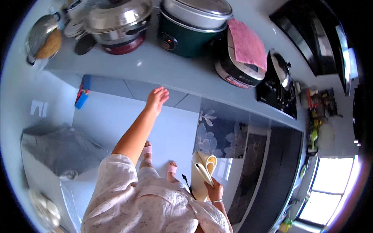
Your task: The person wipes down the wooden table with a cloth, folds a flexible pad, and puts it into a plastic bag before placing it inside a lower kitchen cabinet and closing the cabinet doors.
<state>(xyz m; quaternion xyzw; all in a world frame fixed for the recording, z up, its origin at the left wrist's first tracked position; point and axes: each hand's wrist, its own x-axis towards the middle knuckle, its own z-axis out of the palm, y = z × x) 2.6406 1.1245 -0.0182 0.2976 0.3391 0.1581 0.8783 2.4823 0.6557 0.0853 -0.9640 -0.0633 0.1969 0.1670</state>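
My left hand (157,100) reaches out in front of the counter's edge, its fingers loosely spread and nothing in it. Down at my right side, my right hand (215,190) grips a folded cream-coloured sheet (201,174), whose top end is curled into loops. What the sheet is made of I cannot tell. A black cord with a plug (188,185) hangs beside the sheet. Beyond my hands, on the grey countertop (140,65), stand a steel lidded pot (116,24), a dark green electric cooker (186,39) with a lit knob, and a black appliance (243,68) under a pink cloth (246,42).
A black gas hob (275,93) with a domed lid on it lies further right along the counter. A strainer basket (43,36) stands at the far left. A grey plastic sheet (67,151) covers a bulky thing at lower left. Blue and red items (82,94) hang by the wall.
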